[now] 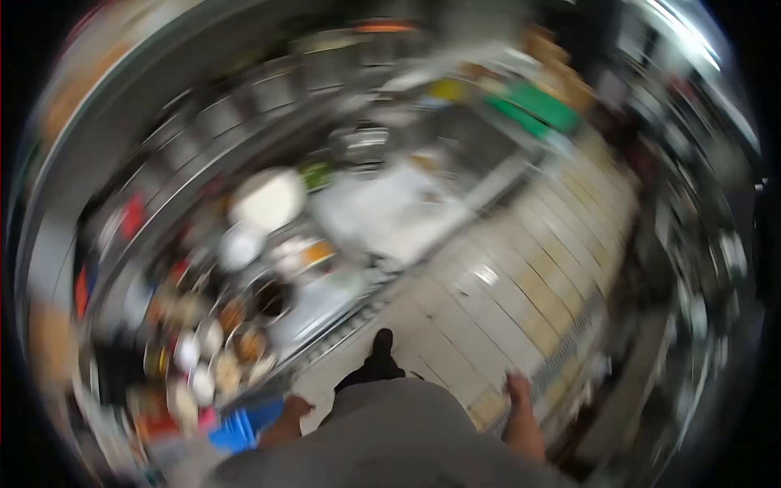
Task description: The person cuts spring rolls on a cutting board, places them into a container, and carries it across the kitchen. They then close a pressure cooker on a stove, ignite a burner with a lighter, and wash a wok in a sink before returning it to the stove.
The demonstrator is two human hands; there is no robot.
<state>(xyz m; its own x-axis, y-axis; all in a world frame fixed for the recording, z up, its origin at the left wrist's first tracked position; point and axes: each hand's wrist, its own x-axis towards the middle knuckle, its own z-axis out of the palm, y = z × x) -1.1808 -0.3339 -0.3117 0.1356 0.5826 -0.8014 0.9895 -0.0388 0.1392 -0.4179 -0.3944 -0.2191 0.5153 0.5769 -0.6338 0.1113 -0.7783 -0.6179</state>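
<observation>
The whole view is smeared by motion. My left hand [298, 408] hangs low by the counter's near end, close to a blue plastic item [244, 424] whose kind I cannot make out. On the other side of my body, my right hand [517, 386] hangs over the tiled floor [488, 317]. No object shows in either hand, but blur hides how the fingers are set. My dark shoe [382, 342] is on the floor ahead of my grey top [399, 415].
A long steel counter runs along the left, holding a white round item [270, 199], several small food containers [228, 370] and a white board-like surface [390, 207]. Beyond are a sink basin [464, 134] and a green board [533, 108]. Blurred equipment lines the right; a floor drain grate [569, 342] runs there.
</observation>
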